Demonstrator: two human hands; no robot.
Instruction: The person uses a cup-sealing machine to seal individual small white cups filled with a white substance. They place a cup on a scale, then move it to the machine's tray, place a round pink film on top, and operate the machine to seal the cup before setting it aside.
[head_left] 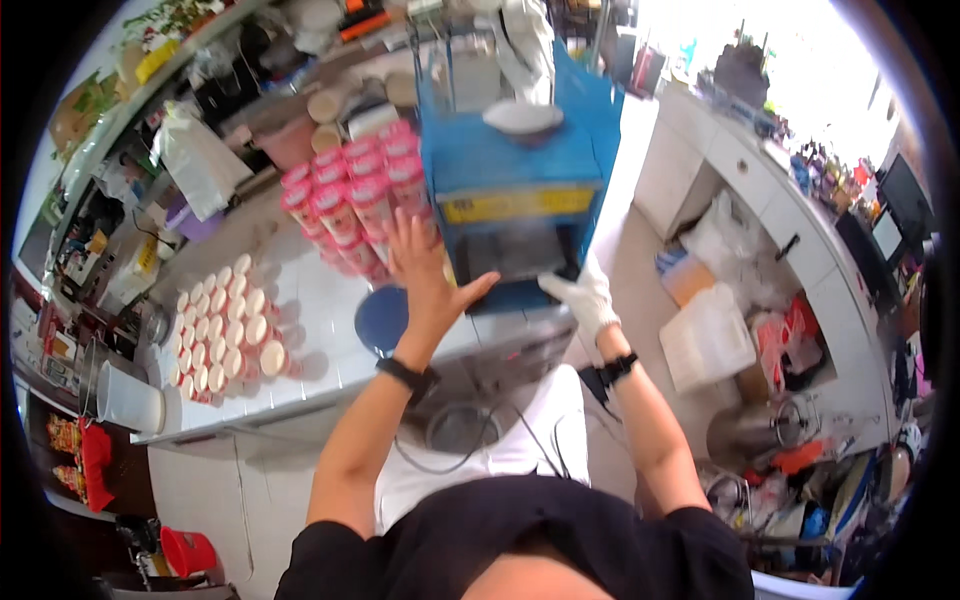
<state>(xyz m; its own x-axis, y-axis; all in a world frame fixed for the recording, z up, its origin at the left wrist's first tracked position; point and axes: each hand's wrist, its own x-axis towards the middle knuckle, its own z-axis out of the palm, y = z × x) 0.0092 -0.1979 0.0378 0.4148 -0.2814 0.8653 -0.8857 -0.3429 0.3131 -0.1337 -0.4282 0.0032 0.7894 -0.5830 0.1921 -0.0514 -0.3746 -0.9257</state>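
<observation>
Blue machine (510, 165) stands on the surface (320, 290), just past the fingers of both hands. It has a dark gap in its front, and a white bowl (522, 117) sits on top. The left hand (428, 285) has its fingers spread wide and holds nothing, with the thumb pointing toward the gap. The right hand (590, 303) wears a white glove and is by the right side of the gap, with its thumb out. I cannot tell if its other fingers are bent or straight.

The surface is white and shiny. Tubs with pink tops (345, 195) are piled up beyond the left fingers. Farther left of those fingers, little cups (225, 335) stand in rows. Well to the right of the right fingers are white cupboards (740, 165) with bags (785, 340) inside, and a big white tub (705, 340) is on the floor side.

The left hand's arm hides a bit of a round blue thing (380, 320). The left fingers overlap the tubs, so I cannot see if they touch. Inside the gap is dark and blurry. Far right, the light is too bright to see through, and black edges cut off the room.
</observation>
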